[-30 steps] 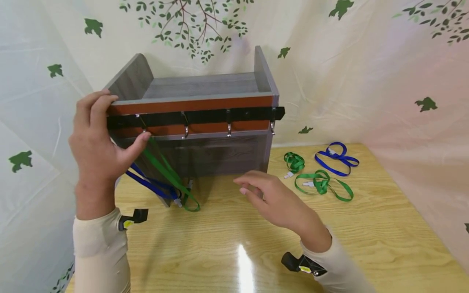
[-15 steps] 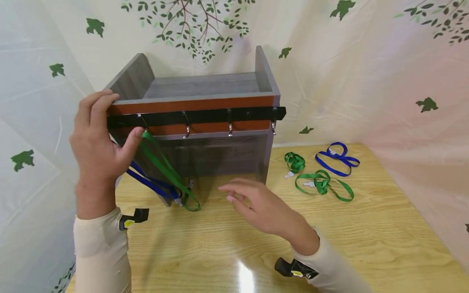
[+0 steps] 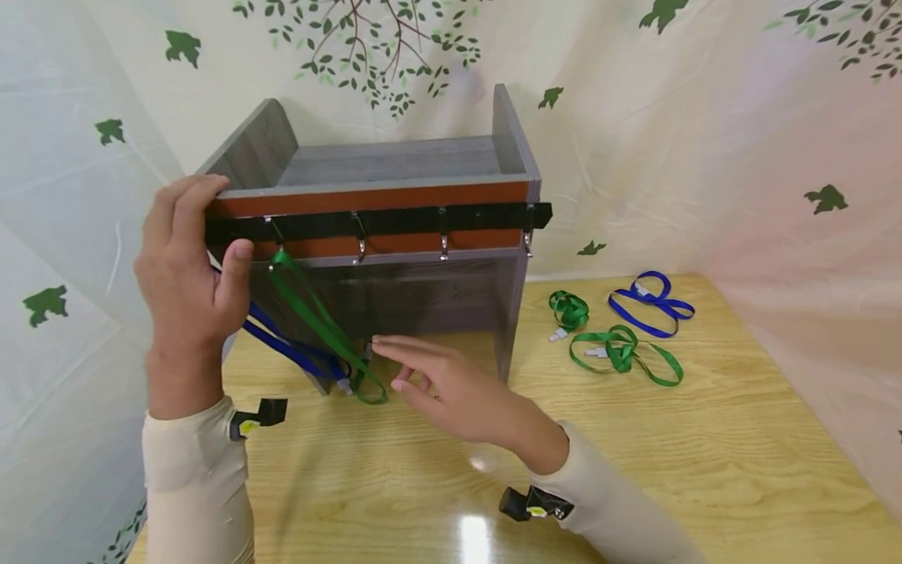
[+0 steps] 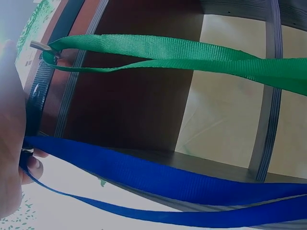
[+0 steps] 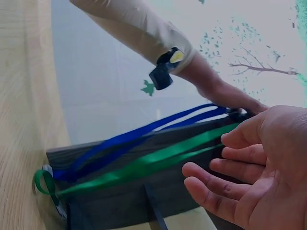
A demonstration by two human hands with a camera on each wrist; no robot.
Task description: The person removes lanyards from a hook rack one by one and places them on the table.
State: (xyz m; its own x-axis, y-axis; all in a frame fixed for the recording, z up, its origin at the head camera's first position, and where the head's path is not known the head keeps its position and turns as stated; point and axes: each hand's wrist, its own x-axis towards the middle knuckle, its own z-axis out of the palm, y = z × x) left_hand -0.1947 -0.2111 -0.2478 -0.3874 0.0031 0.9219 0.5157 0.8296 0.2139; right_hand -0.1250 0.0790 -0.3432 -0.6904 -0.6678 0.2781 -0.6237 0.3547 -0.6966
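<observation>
My left hand (image 3: 186,274) holds the left end of a grey wooden shelf unit (image 3: 395,160), its fingers bent over the top edge and its thumb raised in front. A black hook rail (image 3: 402,222) runs across the unit's orange-brown front. From its leftmost visible hook hangs a green lanyard (image 3: 310,317). A blue lanyard (image 4: 144,177) hangs at the far left, by my left hand; its upper end is hidden in the head view. My right hand (image 3: 458,392), fingers loosely bent and holding nothing, hovers just right of the green lanyard's lower end.
On the wooden table (image 3: 705,470), right of the unit, lie a bundled green lanyard (image 3: 569,311), a looped green lanyard (image 3: 622,356) and a blue lanyard (image 3: 651,305). Several hooks right of the green lanyard carry nothing. A leaf-printed cloth (image 3: 655,141) hangs behind.
My right hand has moved left, toward the lower end of the hanging green lanyard. My left thumb has lifted away from the hook and the green lanyard's top. The unit stays put.
</observation>
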